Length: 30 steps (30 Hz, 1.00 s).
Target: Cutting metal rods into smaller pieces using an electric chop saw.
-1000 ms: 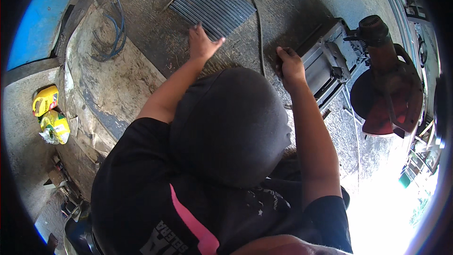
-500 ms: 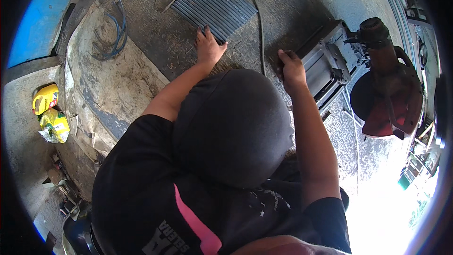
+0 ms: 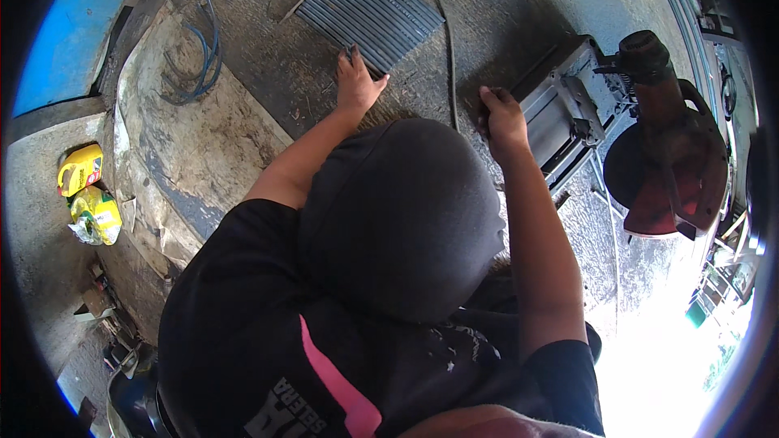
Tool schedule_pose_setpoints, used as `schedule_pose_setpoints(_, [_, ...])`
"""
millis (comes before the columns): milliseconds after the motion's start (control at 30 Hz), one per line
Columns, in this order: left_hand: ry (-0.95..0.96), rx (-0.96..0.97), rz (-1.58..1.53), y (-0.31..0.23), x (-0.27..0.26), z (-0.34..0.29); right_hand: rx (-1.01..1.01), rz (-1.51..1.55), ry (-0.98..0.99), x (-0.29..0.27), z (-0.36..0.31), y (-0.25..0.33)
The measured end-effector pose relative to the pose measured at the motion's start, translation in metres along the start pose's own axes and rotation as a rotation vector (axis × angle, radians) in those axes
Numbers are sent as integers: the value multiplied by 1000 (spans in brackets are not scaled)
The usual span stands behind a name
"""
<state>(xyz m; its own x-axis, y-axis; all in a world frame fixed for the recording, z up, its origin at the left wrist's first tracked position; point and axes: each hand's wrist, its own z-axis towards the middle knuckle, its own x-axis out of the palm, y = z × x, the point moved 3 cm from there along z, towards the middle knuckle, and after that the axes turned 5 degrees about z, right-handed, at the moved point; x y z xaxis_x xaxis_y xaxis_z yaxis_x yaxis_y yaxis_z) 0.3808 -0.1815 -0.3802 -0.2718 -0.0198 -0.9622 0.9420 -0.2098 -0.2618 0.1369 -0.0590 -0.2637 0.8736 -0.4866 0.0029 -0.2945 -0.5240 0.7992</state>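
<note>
Well, the rods (image 3: 372, 12) lay side by side on the far floor (image 3: 260, 53), left of the cable (image 3: 450, 73). Our left hand (image 3: 357, 88) touched their near edge, thumb and fingers wide; our right hand (image 3: 504, 120) curled beside the saw base (image 3: 553, 112), though we could not tell its grip.

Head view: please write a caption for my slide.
Left hand at a row of grey rods, right hand near a cut-off saw.

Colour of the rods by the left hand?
The rods are dark blue-grey; clearest in the head view.
</note>
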Motion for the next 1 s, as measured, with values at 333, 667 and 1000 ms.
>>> schedule_pose_setpoints(333, [25, 96, 1, 13, -9, 1, 20, -29, -21, -4, 0, -4])
schedule_pose_setpoints(667, [13, 144, -43, 25, -2, 0, 31, 3, -43, -2, -1, -10])
schedule_pose_setpoints(1000, [57, 100, -54, 28, 4, 1, 24, 3, -24, -4, 3, -15])
